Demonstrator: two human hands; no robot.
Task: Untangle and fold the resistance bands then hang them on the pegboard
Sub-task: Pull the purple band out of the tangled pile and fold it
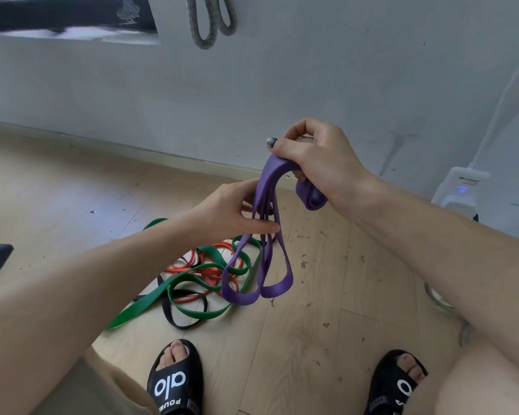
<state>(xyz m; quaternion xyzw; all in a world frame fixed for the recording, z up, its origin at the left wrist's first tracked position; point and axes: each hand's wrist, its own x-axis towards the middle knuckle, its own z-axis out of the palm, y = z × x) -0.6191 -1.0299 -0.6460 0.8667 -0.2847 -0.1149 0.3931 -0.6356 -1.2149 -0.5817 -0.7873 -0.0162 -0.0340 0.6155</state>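
Two hands: the left hand (237, 212) and the right hand (318, 158). One purple band (271, 256), gathered in several hanging loops. On the floor (57, 190), one green band (162, 290), one red band (210, 269) and one black band (170, 313), tangled together, so four bright or dark bands in all. One grey band (212, 22) hangs in two loops on the far wall. Two black slippers: the left slipper (176, 381) and the right slipper (397, 384). One white box (459, 190) at right.

Looked like a home room used for workouts: pale wood floor (312, 339), scuffed white wall (282, 85), resistance bands (192, 283) piled at 6 o'clock, slippers (174, 381) on bare feet.
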